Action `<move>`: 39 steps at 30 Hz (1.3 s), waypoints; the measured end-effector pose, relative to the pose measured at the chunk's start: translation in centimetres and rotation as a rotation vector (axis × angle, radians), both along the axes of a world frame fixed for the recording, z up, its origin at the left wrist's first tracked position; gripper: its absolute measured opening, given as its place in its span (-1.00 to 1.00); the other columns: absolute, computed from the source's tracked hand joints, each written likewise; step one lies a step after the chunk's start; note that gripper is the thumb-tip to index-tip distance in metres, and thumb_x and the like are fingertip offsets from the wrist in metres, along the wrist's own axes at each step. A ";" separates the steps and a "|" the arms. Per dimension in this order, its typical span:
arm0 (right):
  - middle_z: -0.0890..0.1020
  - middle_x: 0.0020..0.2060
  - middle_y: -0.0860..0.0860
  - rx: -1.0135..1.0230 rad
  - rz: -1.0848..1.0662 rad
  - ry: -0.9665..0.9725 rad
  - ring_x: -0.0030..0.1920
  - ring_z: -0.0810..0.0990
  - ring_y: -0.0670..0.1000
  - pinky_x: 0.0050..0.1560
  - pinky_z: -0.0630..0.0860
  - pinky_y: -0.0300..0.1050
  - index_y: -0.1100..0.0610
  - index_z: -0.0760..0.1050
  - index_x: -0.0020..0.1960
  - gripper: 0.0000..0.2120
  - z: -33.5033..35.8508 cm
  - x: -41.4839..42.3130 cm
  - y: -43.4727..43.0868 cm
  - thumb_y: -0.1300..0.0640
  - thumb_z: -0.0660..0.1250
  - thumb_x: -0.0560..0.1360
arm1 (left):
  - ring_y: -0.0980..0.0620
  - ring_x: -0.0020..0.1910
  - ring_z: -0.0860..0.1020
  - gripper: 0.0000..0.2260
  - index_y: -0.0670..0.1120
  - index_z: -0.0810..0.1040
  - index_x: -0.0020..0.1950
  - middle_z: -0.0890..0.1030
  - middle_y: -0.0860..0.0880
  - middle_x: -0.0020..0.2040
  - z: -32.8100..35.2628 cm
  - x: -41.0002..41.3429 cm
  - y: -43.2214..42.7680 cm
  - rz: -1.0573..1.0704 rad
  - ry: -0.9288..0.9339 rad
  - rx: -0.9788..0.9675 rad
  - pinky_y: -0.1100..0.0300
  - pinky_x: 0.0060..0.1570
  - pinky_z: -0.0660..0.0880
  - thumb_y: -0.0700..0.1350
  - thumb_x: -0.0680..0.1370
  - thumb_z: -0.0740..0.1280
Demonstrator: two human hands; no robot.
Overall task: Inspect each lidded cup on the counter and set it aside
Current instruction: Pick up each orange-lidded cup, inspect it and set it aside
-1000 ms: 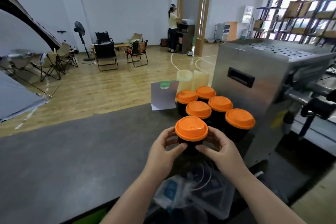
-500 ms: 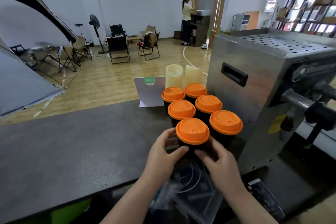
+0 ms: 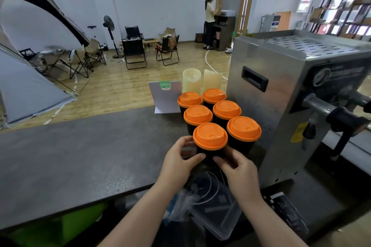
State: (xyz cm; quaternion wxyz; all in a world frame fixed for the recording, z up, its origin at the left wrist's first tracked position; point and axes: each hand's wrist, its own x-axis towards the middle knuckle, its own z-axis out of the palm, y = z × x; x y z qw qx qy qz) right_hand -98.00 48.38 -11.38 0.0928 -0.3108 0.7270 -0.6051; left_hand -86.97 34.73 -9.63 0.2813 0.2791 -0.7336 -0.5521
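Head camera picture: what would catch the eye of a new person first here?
First, the six black cups with bright orange lids, clustered on the dark counter beside a steel machine. Both hands hold the nearest cup, the left hand and right hand on its sides. Behind stand two cream candles.

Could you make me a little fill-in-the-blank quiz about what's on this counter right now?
1. The counter holds ___ cups with lids.
2. Every lid is coloured ___.
3. The left hand and right hand hold the nearest cup from ___ sides.
4. The steel machine stands to the ___ of the cups.

Missing words: six; orange; both; right
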 end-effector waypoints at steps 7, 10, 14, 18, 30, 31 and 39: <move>0.71 -0.07 -0.15 -0.039 -0.110 -0.050 -0.02 0.63 -0.31 -0.03 0.55 -0.38 -0.02 0.64 0.08 -0.80 0.4 1.2 0.7 0.16 0.49 0.48 | 0.21 0.07 0.63 -0.61 0.20 0.52 0.23 0.61 0.15 0.18 0.6 2.1 -0.5 -0.063 -0.069 0.042 0.17 0.12 0.61 -0.15 0.51 0.50; 0.67 -0.16 -0.12 -0.103 -0.204 -0.052 -0.08 0.63 -0.23 -0.03 0.57 -0.24 -0.01 0.60 -0.03 -0.89 0.5 3.3 0.8 0.14 0.48 0.48 | 0.26 0.07 0.61 -0.68 0.16 0.54 0.24 0.61 0.16 0.18 0.4 4.2 -1.5 -0.040 -0.065 0.032 0.23 0.13 0.59 -0.15 0.55 0.44; 0.68 -0.16 -0.10 -0.138 -0.014 -0.061 -0.10 0.66 -0.11 -0.07 0.55 -0.31 0.00 0.60 -0.06 -0.89 1.6 7.9 -1.8 0.17 0.47 0.48 | 0.14 0.08 0.64 -0.77 0.16 0.62 0.09 0.67 0.17 0.08 0.2 8.8 -4.3 0.017 -0.037 0.040 0.13 0.12 0.59 -0.18 0.56 0.42; 0.69 -0.13 -0.06 -0.174 0.171 -0.045 -0.08 0.67 -0.09 -0.03 0.57 -0.28 0.05 0.60 -0.03 -0.89 3.4 14.6 -7.3 0.19 0.48 0.48 | 0.08 0.03 0.64 -0.75 0.13 0.66 -0.01 0.70 0.11 0.00 1.1 16.3 -8.6 0.133 -0.003 0.038 0.05 0.07 0.59 -0.25 0.57 0.39; 0.66 -0.10 -0.13 -0.065 0.584 0.071 -0.10 0.63 -0.15 -0.10 0.58 -0.24 -0.05 0.55 0.07 -0.82 6.2 47.0 -29.3 0.12 0.44 0.51 | 0.07 0.05 0.62 -0.82 -0.01 0.62 0.11 0.66 0.05 0.06 5.7 55.3 -20.8 0.572 0.004 0.011 0.19 -0.06 0.58 -0.24 0.61 0.33; 0.65 -0.09 -0.13 -0.062 0.604 0.083 -0.09 0.63 -0.15 -0.08 0.59 -0.23 -0.05 0.54 0.08 -0.82 6.3 49.8 -30.8 0.12 0.44 0.51 | 0.07 0.03 0.61 -0.82 -0.01 0.62 0.10 0.66 0.05 0.05 5.9 58.3 -21.8 0.602 0.003 0.000 0.20 -0.08 0.57 -0.24 0.61 0.33; 0.65 -0.07 -0.11 -0.011 0.723 0.026 -0.09 0.60 -0.20 -0.11 0.56 -0.34 -0.01 0.54 0.09 -0.83 6.4 65.4 -39.6 0.16 0.41 0.53 | 0.05 -0.02 0.61 -0.81 0.04 0.63 0.05 0.67 0.03 0.06 5.3 76.9 -29.2 0.818 -0.016 0.023 0.15 -0.12 0.52 -0.24 0.60 0.32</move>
